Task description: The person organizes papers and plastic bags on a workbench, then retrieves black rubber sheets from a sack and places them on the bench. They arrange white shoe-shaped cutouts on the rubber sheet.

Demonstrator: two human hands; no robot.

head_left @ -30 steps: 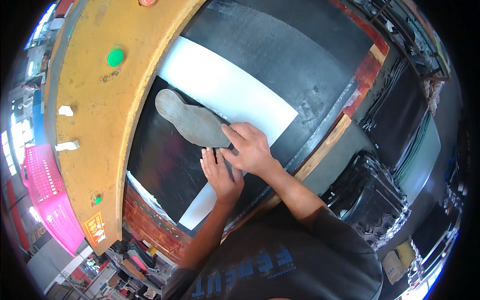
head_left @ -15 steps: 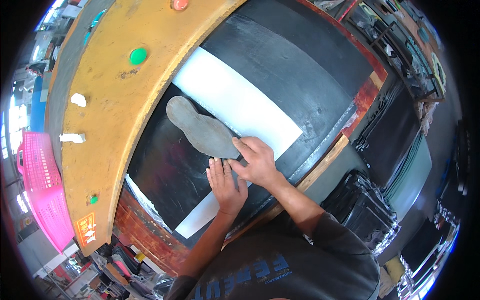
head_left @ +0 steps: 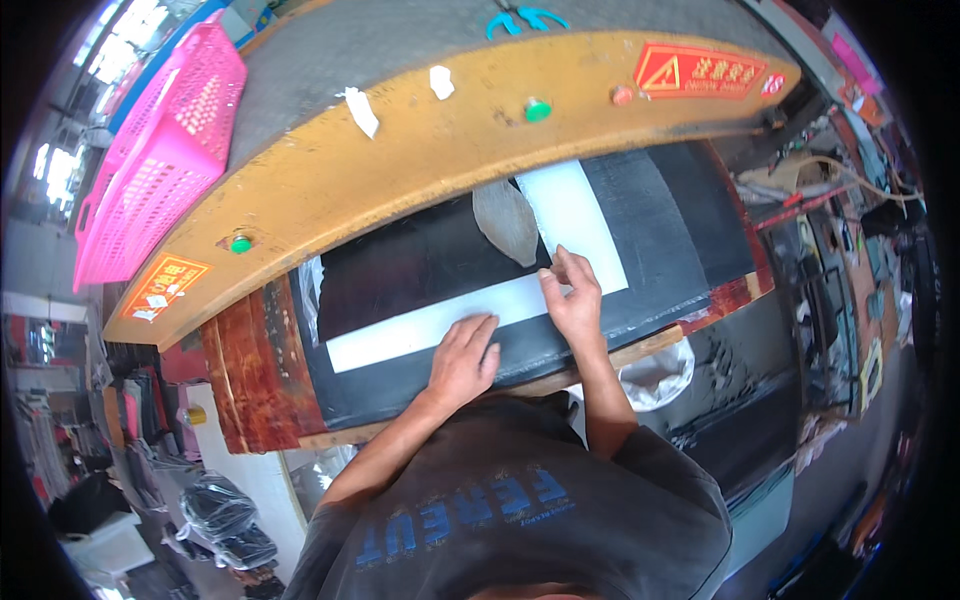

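Observation:
A grey sole-shaped piece [head_left: 505, 222] lies on a black sheet [head_left: 400, 265], its pointed end toward me and its far end at the yellow beam. White material shows along two sides of the black sheet, as a near strip [head_left: 390, 340] and a right-hand panel [head_left: 580, 215]. My left hand [head_left: 465, 358] rests on the near strip, fingers stretched out and holding nothing. Just right of the grey piece's pointed end is my right hand [head_left: 573, 292]; its fingers are bent and slightly apart, at the white panel's edge, with nothing seen in them.
A yellow machine beam [head_left: 400, 165] with green buttons spans the far side of the black work surface [head_left: 640, 200]. Cyan-handled scissors or pliers [head_left: 525, 20] lie behind it. A pink basket [head_left: 170, 150] stands at far left. A wooden edge [head_left: 630, 350] borders the near side.
My view has turned. Both hands have come off the grey piece; my left hand has moved left onto the white strip. The grey piece now sits closer to the beam.

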